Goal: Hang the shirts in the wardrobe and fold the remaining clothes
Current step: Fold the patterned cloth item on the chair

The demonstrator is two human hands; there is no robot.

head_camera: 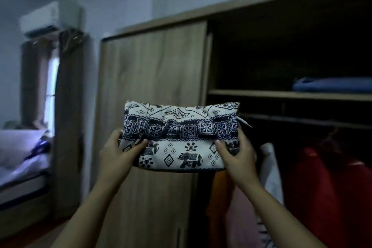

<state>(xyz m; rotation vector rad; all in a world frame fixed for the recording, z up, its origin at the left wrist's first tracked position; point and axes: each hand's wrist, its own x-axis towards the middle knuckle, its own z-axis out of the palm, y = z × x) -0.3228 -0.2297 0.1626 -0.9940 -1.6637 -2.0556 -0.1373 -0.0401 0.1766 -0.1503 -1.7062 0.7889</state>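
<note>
Both hands up, front and centre. Folded elephant-print garment (181, 137), white with dark blue bands, held level in mid-air before the wardrobe (153, 78). Left hand (118, 153) clamped on its nine o'clock end, thumb lying over the front face, fingers (141, 144) wrapped behind the cloth. Right hand (235, 151) gripped the three o'clock end the same way, thumb on the print, fingers closed around the fold. Garment square to the camera, long edge horizontal, a small white tag or cord end poking out at its two o'clock corner.

Behind it, closed wooden sliding door on the nine o'clock side, open dark compartment on the three o'clock side. Shelf (289, 94) up at two o'clock, carrying a folded blue garment (332, 84). Below the shelf, a hanging rail (302, 121). Down at four o'clock, hung clothes: a red garment (330, 187), a white one (269, 169) just beside the right wrist, an orange one (218, 191) and a pink one (239, 217) lower still.

Off at nine o'clock, bed (22, 169) with pale rumpled bedding. Above it at ten o'clock, brown curtains (68, 106) around a bright window, and a white air conditioner (40, 20) high on the wall. Edges of the view blurred.
</note>
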